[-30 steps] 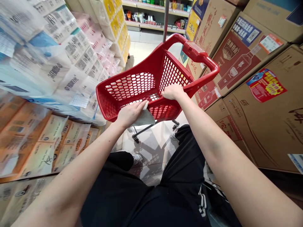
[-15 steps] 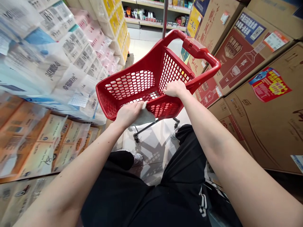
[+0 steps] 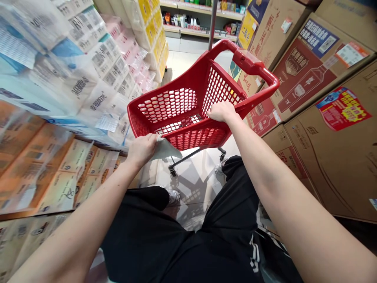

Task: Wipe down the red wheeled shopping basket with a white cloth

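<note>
A red plastic shopping cart (image 3: 176, 98) stands sideways in front of me, its basket bare inside and its handle (image 3: 250, 63) at the upper right. My left hand (image 3: 143, 148) is closed around a pale grey cloth (image 3: 166, 149), pressed on the near rim at the cart's front left corner. Part of the cloth hangs down outside the basket wall. My right hand (image 3: 222, 111) is closed over the same near rim, closer to the handle end, with its fingertips curled inside the basket.
Wrapped tissue packs (image 3: 79, 82) are stacked on the left, with orange packs (image 3: 76, 169) below. Large cardboard boxes (image 3: 332, 157) line the right side. A shelf of small goods (image 3: 200, 29) stands beyond. Cart wheels (image 3: 172, 171) rest on the tiles near my feet.
My left hand has slid left along the near rim with the cloth, to the cart's front corner. My right hand keeps its grip on the rim. The view has shifted slightly.
</note>
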Available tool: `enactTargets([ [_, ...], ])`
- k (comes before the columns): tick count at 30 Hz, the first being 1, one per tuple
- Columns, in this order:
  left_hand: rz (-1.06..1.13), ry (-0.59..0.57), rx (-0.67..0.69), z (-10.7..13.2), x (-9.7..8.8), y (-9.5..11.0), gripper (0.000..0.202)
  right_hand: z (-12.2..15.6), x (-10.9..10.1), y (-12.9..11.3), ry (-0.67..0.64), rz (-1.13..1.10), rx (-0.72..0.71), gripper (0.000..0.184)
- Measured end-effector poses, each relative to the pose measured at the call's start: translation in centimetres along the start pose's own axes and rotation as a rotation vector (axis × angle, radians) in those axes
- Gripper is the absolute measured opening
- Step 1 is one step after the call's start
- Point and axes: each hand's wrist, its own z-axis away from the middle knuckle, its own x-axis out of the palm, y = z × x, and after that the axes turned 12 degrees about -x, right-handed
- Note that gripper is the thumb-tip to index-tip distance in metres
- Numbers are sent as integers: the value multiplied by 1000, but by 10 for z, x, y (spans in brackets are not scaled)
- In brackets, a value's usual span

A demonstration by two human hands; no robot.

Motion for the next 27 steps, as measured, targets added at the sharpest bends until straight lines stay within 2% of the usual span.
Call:
enactTargets([
  [5,-33,-57,-18,-10,-10,12,52,1,0,4,-10,11,-3,49],
  [13,-36,4,-52,-15,-12,28,46,-2,2,2,1,16,-12,52],
  [18,-1,-3,3,-36,-15,56,34,-4,2,0,-8,18,-11,53],
  [23,33,-36,32,-55,-22,89,33,-1,1,2,-9,19,-16,51],
  [27,37,-52,36,-53,-23,90,28,2,0,4,0,22,-5,51],
])
